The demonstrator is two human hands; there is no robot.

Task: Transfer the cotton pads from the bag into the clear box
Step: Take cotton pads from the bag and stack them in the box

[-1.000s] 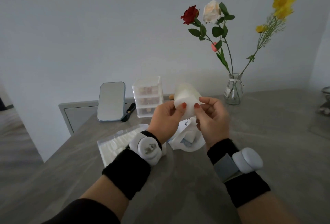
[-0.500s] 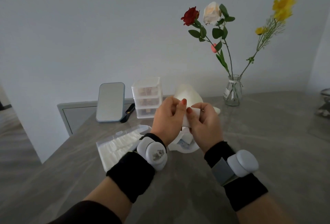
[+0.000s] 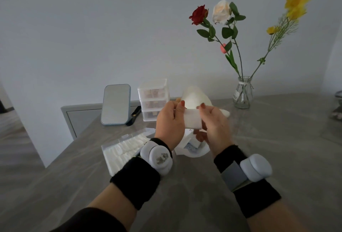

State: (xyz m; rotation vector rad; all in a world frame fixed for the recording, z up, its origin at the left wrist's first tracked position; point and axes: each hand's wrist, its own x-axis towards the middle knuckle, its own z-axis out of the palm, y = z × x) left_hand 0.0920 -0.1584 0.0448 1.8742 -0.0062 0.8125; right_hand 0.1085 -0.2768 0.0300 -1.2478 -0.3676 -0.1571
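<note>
Both hands hold a small white stack of cotton pads up above the table. My left hand pinches its left end and my right hand pinches its right end. Below the hands lies the crumpled white bag, partly hidden by my wrists. The flat clear box lies open on the table to the left, filled with rows of white pads. Its right part is covered by my left wrist.
A small mirror and a clear three-drawer organiser stand at the back left. A white rounded object sits behind my hands. A glass vase with flowers stands back right. The grey table stretches right.
The hands have moved apart and lowered slightly. The stack of pads now shows flat and stretched between both hands, where earlier the fingers bunched around it.
</note>
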